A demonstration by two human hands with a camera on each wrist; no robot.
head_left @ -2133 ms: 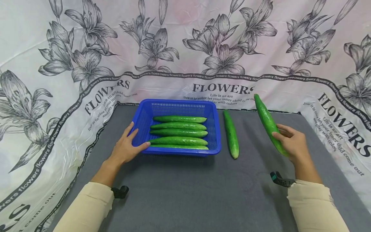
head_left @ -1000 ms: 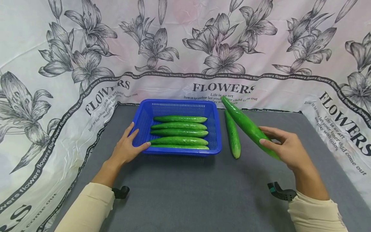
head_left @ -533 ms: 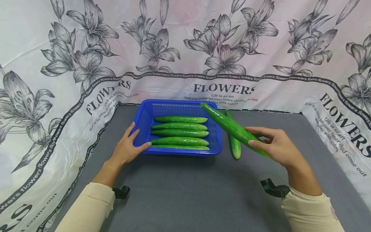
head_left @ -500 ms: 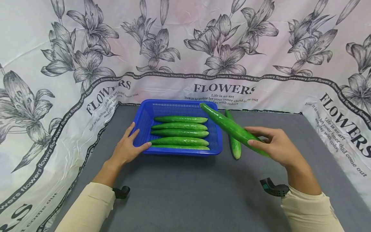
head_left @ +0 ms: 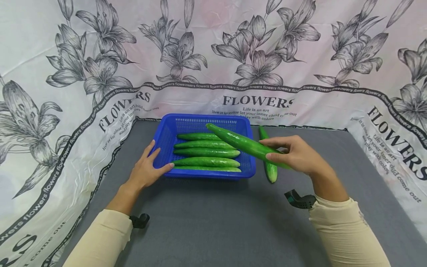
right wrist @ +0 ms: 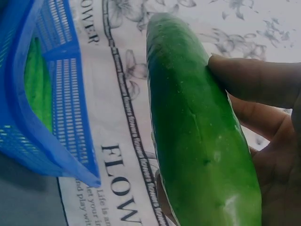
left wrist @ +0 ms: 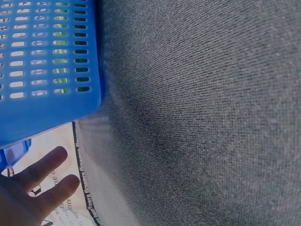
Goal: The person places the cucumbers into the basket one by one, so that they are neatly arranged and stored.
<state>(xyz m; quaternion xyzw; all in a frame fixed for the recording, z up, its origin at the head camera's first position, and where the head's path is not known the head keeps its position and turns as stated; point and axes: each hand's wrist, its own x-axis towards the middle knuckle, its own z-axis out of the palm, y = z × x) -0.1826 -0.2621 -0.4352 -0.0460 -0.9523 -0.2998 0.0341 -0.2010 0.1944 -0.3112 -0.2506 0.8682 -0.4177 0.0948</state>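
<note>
My right hand (head_left: 293,154) grips a long green cucumber (head_left: 240,142) near its right end, thumb on the near side and fingers on the far side. In the right wrist view the cucumber (right wrist: 202,127) fills the middle, thumb (right wrist: 256,80) pressed along it. Its far tip slants over the blue basket (head_left: 203,173), where several cucumbers (head_left: 203,162) lie side by side, left to right. At the basket's left end my left hand (head_left: 143,168) rests with fingers spread and thumb on the rim. Two of its fingers (left wrist: 44,169) stand out straight in the left wrist view.
Another cucumber (head_left: 271,172) lies on the grey tabletop (head_left: 213,222) just right of the basket, partly covered by my right hand. A white cloth (head_left: 186,100) printed with flowers and lettering hangs behind the table and along both sides.
My right hand has carried its cucumber leftward from the right side of the table, turning it flatter, until its tip came over the basket. My left hand has stayed at the basket's left end.
</note>
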